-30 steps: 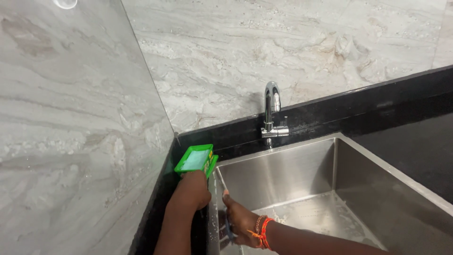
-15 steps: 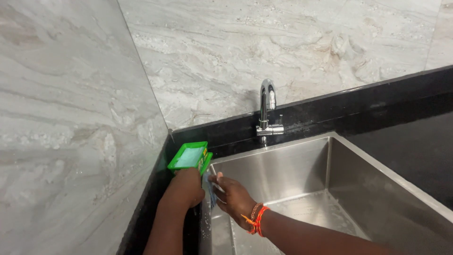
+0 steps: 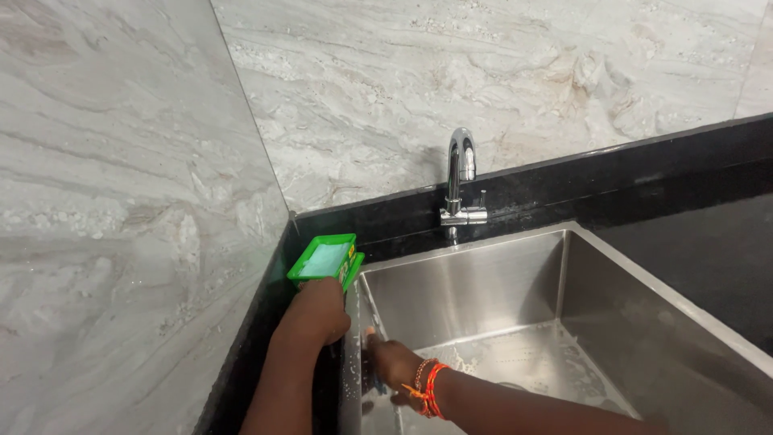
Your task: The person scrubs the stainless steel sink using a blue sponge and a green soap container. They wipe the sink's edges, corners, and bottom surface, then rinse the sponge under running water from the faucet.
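The left hand (image 3: 318, 310) rests curled on the sink's (image 3: 564, 274) left rim, just near a green soap tub (image 3: 324, 259) (lid off). The right hand (image 3: 392, 362) presses the inner wall, grip unclear; a chrome tap (image 3: 460, 181) stands far behind.

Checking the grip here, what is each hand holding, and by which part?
The left hand grips the green soap box by its lower end. The right hand presses against the sink's left wall; what it holds cannot be told.

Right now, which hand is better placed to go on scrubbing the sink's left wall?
Right. The right hand is already pressed against the sink wall, while the left hand sits on the counter edge by the green soap box.
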